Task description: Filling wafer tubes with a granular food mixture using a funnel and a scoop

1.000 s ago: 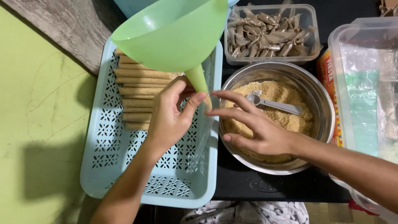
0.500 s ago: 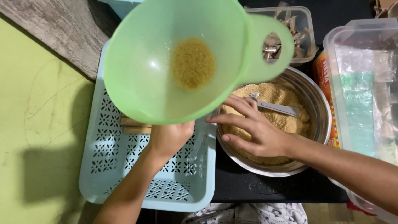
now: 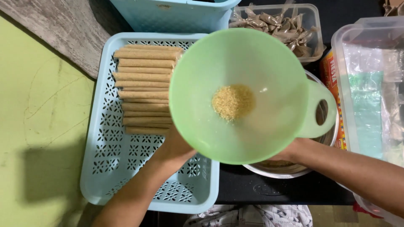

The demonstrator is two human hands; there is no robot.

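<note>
A light green funnel [image 3: 235,71] fills the middle of the view, mouth up, with a small heap of tan granules [image 3: 232,102] in its throat. My left hand [image 3: 176,149] reaches up under its left side and holds it from below; the fingers are hidden by the funnel. My right hand [image 3: 289,154] is tucked under the funnel's right side over a metal bowl [image 3: 277,169], and only its wrist end shows. The bowl is mostly covered. A row of filled tan sticks [image 3: 143,90] lies in a light blue perforated tray [image 3: 126,168].
A clear box of brown wrapped packets [image 3: 275,21] stands at the back. A large clear tub [image 3: 370,84] with plastic bags sits at the right, an orange packet [image 3: 332,75] beside it. A blue basket [image 3: 176,14] is behind the tray. Green surface on the left.
The funnel has shifted right, over the bowl, uncovering the tan sticks in the tray. My right hand, seen over the bowl before, is now hidden beneath the funnel.
</note>
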